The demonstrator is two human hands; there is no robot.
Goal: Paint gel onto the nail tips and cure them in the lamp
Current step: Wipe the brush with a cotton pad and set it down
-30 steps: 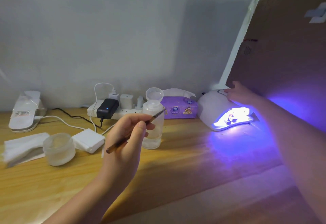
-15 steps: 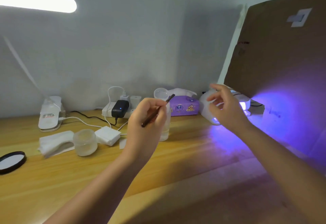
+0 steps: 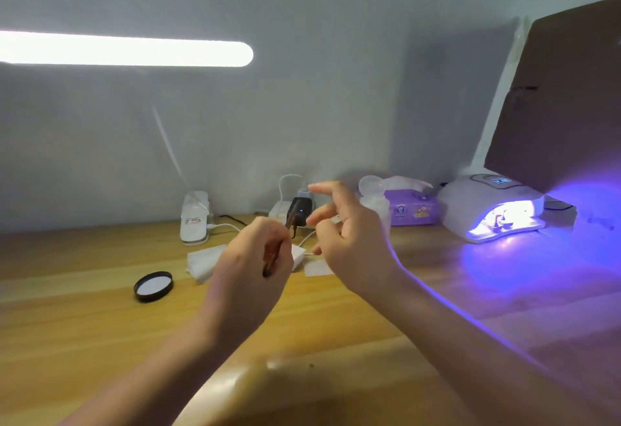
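Head view, entries logged left to right, all placed against the curing lamp (image 3: 494,209).

Wooden desk (image 3: 84,325): under everything, lit violet just in front of the lamp.

Desk-light bar (image 3: 134,52): glowing white, high and far left of the lamp.

Black jar lid (image 3: 153,286): far left of the lamp, flat on the desk, pale inside facing up.

White desk-light base (image 3: 194,220): well left of the lamp, at the wall.

Folded white wipes (image 3: 205,262): left of the lamp, partly hidden behind the left hand.

Left hand (image 3: 250,267): raised over the desk, well left of the lamp, fingers curled tight round the brush.

Brush (image 3: 274,256): dark handle clamped in that fist, tip pointing up and away; bristles blurred, not made out.

Power strip with black adapter (image 3: 299,210): at the wall, left of the lamp, partly hidden behind the hands.

Right hand (image 3: 349,241): raised just beside the left hand, between it and the lamp, fingers spread and loosely bent, gripping nothing.

Purple tissue box (image 3: 411,210): just left of the lamp, at the wall.

Curing lamp: white dome, far right on the desk, switched on, mouth glowing violet-white.

Nail tips (image 3: 500,219): dark small shapes inside the lit mouth of the lamp; number not made out.

Brown cardboard panel (image 3: 571,96): leaning upright directly behind the lamp.
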